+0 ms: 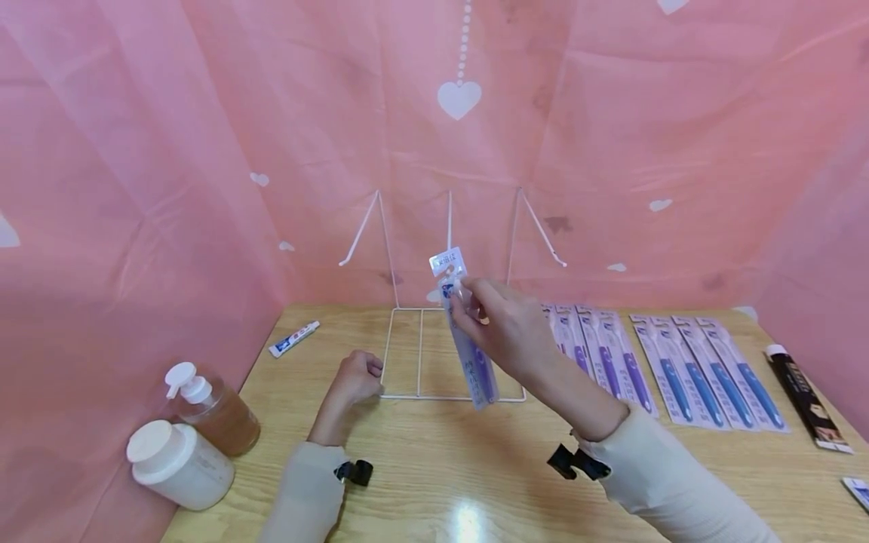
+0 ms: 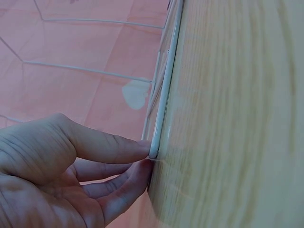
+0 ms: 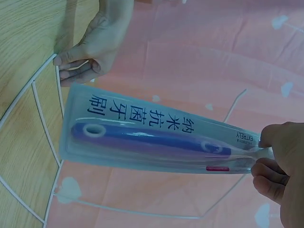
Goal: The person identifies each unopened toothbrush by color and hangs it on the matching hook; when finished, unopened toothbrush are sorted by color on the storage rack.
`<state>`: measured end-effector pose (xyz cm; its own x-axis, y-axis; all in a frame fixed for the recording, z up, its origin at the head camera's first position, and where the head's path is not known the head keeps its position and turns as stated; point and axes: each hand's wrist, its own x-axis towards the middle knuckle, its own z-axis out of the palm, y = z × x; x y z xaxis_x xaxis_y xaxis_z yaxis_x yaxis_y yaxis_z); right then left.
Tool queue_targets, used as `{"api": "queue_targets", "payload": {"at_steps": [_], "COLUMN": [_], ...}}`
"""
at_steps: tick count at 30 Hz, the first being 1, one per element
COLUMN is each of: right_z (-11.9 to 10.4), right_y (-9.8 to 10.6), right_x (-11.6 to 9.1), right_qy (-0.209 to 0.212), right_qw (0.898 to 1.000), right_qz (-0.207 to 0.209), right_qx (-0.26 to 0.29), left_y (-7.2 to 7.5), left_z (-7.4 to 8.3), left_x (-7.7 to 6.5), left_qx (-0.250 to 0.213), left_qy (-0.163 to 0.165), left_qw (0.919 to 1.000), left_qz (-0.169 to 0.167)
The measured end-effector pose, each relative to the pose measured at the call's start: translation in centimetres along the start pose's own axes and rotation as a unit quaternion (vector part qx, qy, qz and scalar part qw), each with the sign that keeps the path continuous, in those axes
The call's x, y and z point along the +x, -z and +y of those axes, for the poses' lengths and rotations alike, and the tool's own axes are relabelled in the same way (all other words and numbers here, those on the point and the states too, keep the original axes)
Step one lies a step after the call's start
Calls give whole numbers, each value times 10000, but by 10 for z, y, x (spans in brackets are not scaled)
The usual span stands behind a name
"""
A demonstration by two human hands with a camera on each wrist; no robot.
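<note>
**Pack axis versus rack pegs**

Pink heart-print sheeting closes off the wooden surface [image 1: 434, 467] on three sides. Your right hand [image 1: 505, 332] pinches the toothbrush pack [image 1: 468, 339] near its upper, hang-tab end, thumb and fingertips closed on the card. The pack's long axis runs steeply, tab end up toward the backdrop, the handle end hanging down toward you over the front rail of the white wire rack [image 1: 451, 354]. The rack's pegs rise behind and above the tab, so the tab end is the end nearer them. Your left hand [image 1: 353, 381] sits low at the rack's front left corner, fingertips [image 2: 142, 147] pinching the base wire [image 2: 164, 109] against the surface. More packed brushes [image 1: 679, 362] lie in a row to the right, well apart from the grip.
</note>
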<state>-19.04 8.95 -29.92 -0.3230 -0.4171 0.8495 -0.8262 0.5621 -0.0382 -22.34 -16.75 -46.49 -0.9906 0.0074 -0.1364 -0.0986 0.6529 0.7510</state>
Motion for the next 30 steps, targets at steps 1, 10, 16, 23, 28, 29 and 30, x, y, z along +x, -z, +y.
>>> {"api": "queue_targets", "payload": {"at_steps": [1, 10, 16, 23, 28, 29, 30], "right_z": [1, 12, 18, 32, 45, 48, 50], "right_y": [-1, -15, -25, -38, -47, -49, -50], "right_x": [0, 2, 11, 23, 30, 31, 33], "right_qy": [-18, -352, -930, -1504, -1671, -1710, -1771], "right_qw": [10000, 9992, 9946, 9854, 9826, 9819, 9806], "right_qz": [-12, -176, -390, -795, -810, -819, -837], "right_qx": [2, -59, -235, -13, -66, -36, -7], "left_y": [0, 0, 1, 1, 1, 1, 1], "left_z": [0, 0, -1, -3, -1, -1, -1], "left_x": [0, -1, 0, 0, -1, -1, -1], "left_qx": [-3, -2, -8, -71, -79, -73, -80], "left_qy": [-11, -64, -72, -144, -85, -71, -42], "left_qw": [10000, 10000, 10000, 9999, 9999, 9999, 10000], "left_qz": [-9, 4, 11, -3, -24, -21, -11]}}
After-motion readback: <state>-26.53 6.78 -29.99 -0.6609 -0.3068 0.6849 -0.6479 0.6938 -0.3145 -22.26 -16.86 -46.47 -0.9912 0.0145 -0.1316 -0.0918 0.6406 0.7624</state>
